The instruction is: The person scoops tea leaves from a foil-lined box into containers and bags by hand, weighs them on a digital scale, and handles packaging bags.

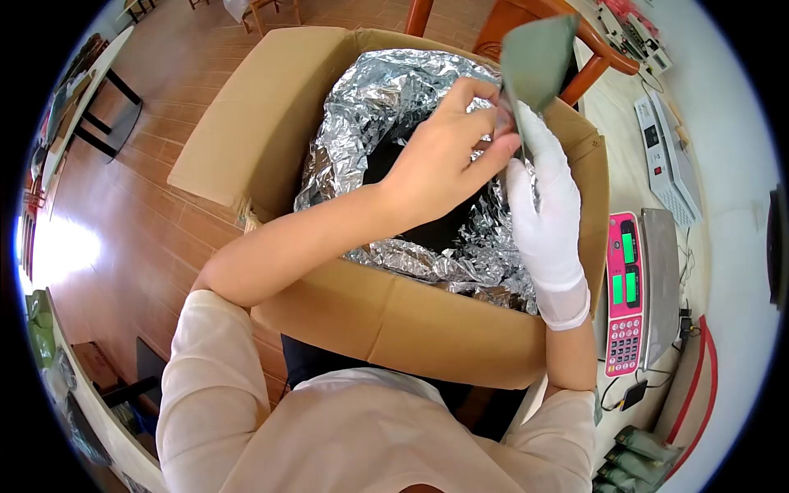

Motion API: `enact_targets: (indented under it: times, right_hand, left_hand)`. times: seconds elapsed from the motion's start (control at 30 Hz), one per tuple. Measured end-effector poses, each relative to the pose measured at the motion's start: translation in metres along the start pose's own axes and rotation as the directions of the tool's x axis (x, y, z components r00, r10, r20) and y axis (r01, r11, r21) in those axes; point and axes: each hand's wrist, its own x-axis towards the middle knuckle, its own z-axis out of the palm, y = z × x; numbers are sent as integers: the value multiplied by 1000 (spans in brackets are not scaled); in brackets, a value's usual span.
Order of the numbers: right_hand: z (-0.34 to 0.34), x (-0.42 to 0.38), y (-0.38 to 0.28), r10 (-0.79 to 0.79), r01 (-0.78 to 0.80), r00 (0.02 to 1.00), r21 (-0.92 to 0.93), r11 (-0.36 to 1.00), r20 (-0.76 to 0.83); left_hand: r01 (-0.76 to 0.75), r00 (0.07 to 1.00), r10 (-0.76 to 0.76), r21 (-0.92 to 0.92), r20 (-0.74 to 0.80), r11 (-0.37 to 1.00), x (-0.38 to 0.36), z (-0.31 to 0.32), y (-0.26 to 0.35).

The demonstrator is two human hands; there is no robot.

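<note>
A green pouch (538, 62) is held upright over the right side of a cardboard box (394, 320). My left hand (448, 152), bare, pinches the pouch's near edge with thumb and fingers. My right hand (546, 197), in a white glove, grips the pouch's lower part from the right; its fingertips are partly hidden behind the pouch. Below both hands, crumpled silver foil (370, 99) lines the box around dark contents (436, 230), which I cannot make out in detail.
Right of the box, a pink scale (625, 287) with a metal plate (660, 287) stands on a light table, near a white device (664, 156). Green pouches (645, 448) lie at the lower right. A wooden chair (600, 49) is behind the box.
</note>
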Motion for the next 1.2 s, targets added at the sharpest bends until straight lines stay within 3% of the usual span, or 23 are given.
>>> enact_targets:
  times: [0.03,0.1,0.13,0.23,0.27,0.37,0.57,0.63,0.7,0.87,1.0,1.2]
  right_hand:
    - [0,1,1,-5,5,1000,3,1000,6]
    - [0,5,4,-69,75,997,-189,979,35]
    - [3,8,10,-185,180,983,-243,953,-1]
    - [6,17,13,-314,316,948,-320,893,59]
    - [9,19,11,-320,323,945,-354,878,69]
    - [16,26,16,-358,378,925,-387,841,125]
    - [15,26,35,-196,251,967,-510,823,161]
    - [17,24,41,-235,282,959,-538,794,157]
    - [17,22,40,-208,287,957,-583,760,201]
    - [23,16,40,-232,271,961,-678,683,150]
    - [29,7,40,-158,222,975,-716,662,157]
    - [35,1,38,-112,158,987,-716,680,112]
  left_hand:
    - [2,1000,-2,3,-7,1000,-2,4,-4]
    - [129,988,-124,-52,95,990,-4,7,-7]
    - [160,970,-150,-37,193,986,-5,5,-8]
    - [221,969,-221,11,109,975,-8,12,-7]
    - [345,929,-340,-7,143,939,-8,11,-6]
    - [290,924,-307,104,228,951,-14,10,-31]
    - [263,949,-278,117,146,958,-1,9,-34]
    - [370,908,-387,128,158,920,1,12,-31]
    - [530,843,-512,-84,165,844,1,14,-30]
    - [481,861,-476,14,178,877,2,12,-33]
    - [464,845,-492,168,210,870,0,12,-34]
    - [483,840,-514,191,172,854,0,15,-25]
